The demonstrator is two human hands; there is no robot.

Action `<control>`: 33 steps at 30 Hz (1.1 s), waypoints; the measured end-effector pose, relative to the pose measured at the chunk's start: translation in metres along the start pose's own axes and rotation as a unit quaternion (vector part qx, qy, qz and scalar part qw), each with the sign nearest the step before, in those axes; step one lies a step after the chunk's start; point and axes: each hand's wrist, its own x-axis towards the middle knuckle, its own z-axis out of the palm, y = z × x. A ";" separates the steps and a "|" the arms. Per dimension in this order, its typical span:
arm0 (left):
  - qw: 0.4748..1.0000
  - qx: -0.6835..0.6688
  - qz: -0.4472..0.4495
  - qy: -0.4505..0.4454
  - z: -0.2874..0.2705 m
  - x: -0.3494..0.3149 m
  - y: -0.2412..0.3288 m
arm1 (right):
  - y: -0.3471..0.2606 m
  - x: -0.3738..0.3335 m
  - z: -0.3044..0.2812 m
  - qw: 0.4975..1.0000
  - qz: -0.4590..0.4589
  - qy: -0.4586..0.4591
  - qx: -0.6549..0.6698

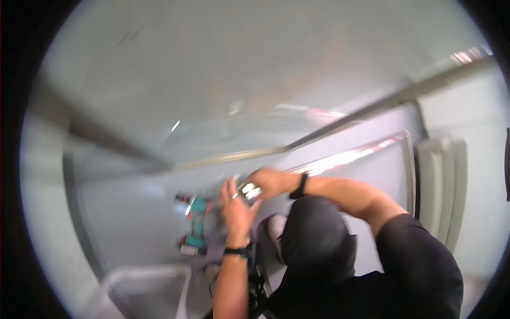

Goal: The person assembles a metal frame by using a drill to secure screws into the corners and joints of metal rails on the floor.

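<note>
My left hand (237,213) and my right hand (267,182) meet over the floor just ahead of my bent knee. Between them is a small, shiny, rounded metal piece (249,191), blurred by motion, so its kind cannot be made out. The fingers and thumb of my left hand curve around its left and near side. From the right, my right hand is closed against it. A teal and black cordless drill (196,226) lies on the floor to the left of my left hand, touched by neither hand.
A pale, open-topped bin (183,290) stands at the lower left. Ahead rises a large, grey, glossy panel (212,80), with a metal strip (228,159) along its lower edge. At the right are a metal-edged frame (409,170) and a pale ribbed panel (443,191).
</note>
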 end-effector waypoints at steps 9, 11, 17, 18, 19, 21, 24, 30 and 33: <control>0.984 0.053 0.102 -0.133 -0.009 0.040 -0.012 | -0.020 -0.001 -0.006 0.995 0.067 0.054 0.048; 0.978 0.039 0.159 -0.132 -0.009 0.040 -0.032 | -0.028 -0.019 -0.013 0.979 0.095 0.159 0.089; 0.963 0.090 0.187 -0.171 -0.009 0.028 -0.047 | 0.045 -0.135 0.006 0.708 0.373 0.595 -0.069; 0.961 0.104 0.183 -0.179 -0.011 0.027 -0.051 | 0.051 -0.150 0.003 0.649 0.445 0.610 -0.090; 0.960 0.103 0.190 -0.181 -0.009 0.026 -0.049 | 0.064 -0.161 -0.003 0.648 0.446 0.611 -0.093; 0.957 0.103 0.191 -0.191 -0.008 0.025 -0.050 | 0.089 -0.179 -0.007 0.447 0.574 0.683 -0.066; 0.954 0.103 0.176 -0.222 -0.011 0.022 -0.051 | 0.113 -0.198 -0.018 0.405 0.422 0.584 0.563; 0.952 0.122 0.154 -0.235 -0.007 0.013 -0.058 | 0.159 -0.175 0.027 0.257 0.336 0.680 0.599; 0.947 0.120 0.073 -0.290 -0.014 0.014 -0.048 | 0.172 -0.172 0.030 0.340 0.545 0.622 0.448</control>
